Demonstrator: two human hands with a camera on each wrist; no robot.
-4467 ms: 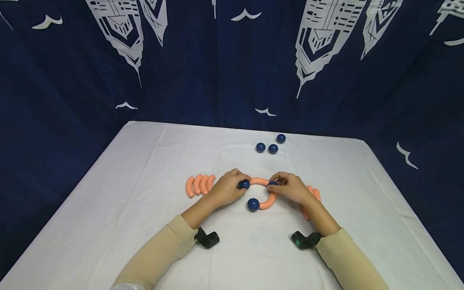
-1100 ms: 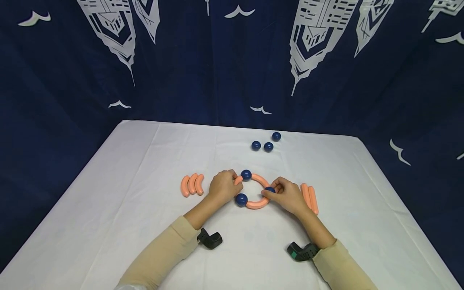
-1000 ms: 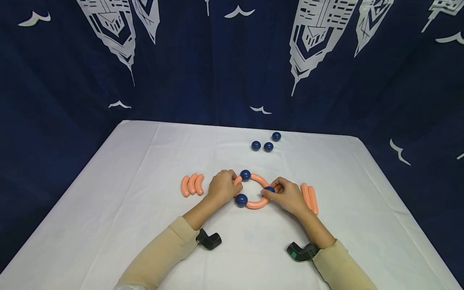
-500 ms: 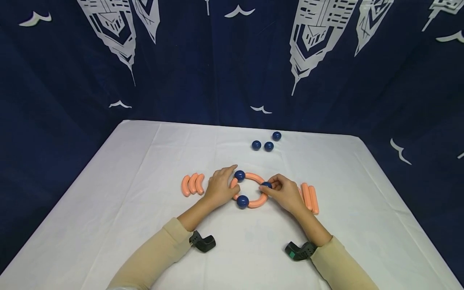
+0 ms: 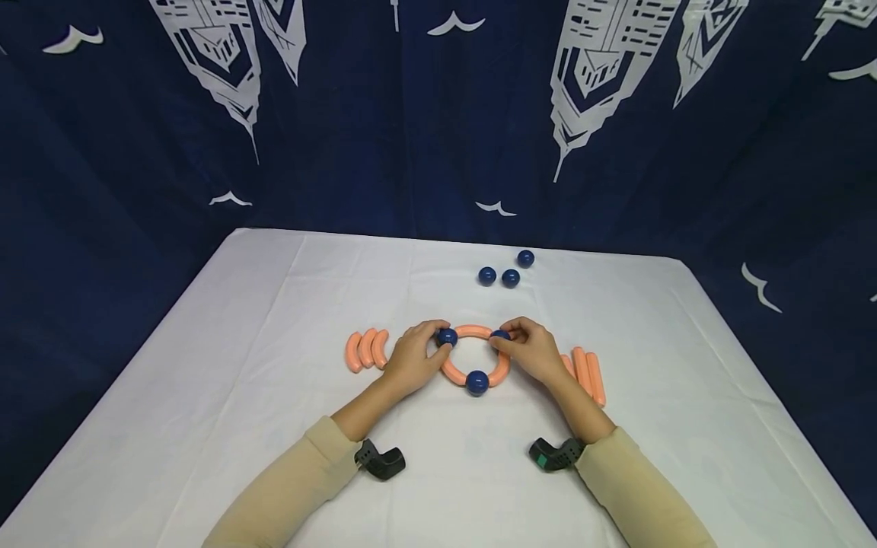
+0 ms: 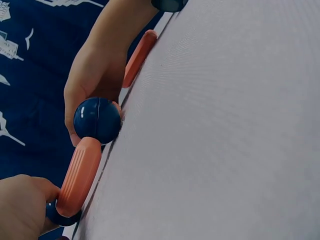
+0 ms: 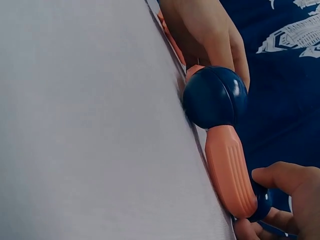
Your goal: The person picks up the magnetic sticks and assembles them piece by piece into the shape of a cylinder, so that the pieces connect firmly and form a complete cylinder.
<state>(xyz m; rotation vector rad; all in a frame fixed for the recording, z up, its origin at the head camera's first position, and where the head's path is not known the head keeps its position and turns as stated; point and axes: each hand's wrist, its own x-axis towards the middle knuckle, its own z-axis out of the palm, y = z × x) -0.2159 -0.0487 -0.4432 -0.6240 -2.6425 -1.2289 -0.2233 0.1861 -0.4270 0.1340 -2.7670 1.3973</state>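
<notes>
Three curved orange rods (image 5: 473, 331) and three blue balls make a closed ring low over the white table. My left hand (image 5: 413, 356) pinches the ring's left ball (image 5: 448, 337) between thumb and fingers. On the opposite side, my right hand (image 5: 534, 350) pinches the right ball (image 5: 501, 334), which its fingers partly cover. The front ball (image 5: 477, 383) faces me, untouched, joining the left rod (image 5: 452, 373) and the right rod (image 5: 502, 369). Both wrist views show this front ball (image 6: 97, 120) close up, with a ribbed curved rod (image 7: 231, 172) meeting it.
Three loose curved rods (image 5: 366, 348) lie left of my left hand. Straight orange rods (image 5: 592, 377) lie beside my right forearm, partly hidden by it. Toward the back edge of the white table (image 5: 308, 274) sit three loose blue balls (image 5: 510, 278). A dark blue printed curtain (image 5: 342, 152) hangs behind.
A curved rod from the left group has joined the ring, closing it. The ring has turned, bringing one ball to the front. My left hand has moved from the rod to the left ball.
</notes>
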